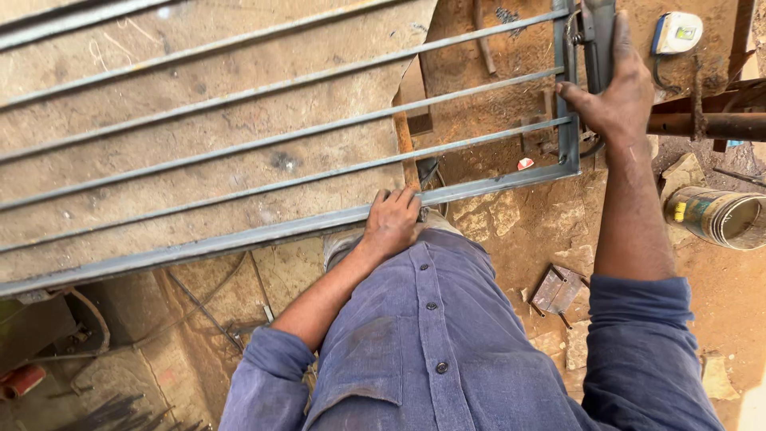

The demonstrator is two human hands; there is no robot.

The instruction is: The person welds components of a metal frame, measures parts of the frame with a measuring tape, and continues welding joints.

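A grey steel grille frame with several parallel round bars lies flat on a worn wooden bench top. My left hand grips the near rail of the frame, fingers curled over its edge. My right hand reaches to the frame's far right corner and holds a dark metal tool that stands against the upright end rail. My blue shirt fills the bottom of the view.
A white tape measure and a rusty pipe lie at the right. A tin can rests on its side on the dirt floor. A small metal bracket lies by my right sleeve. Rods and scrap sit at bottom left.
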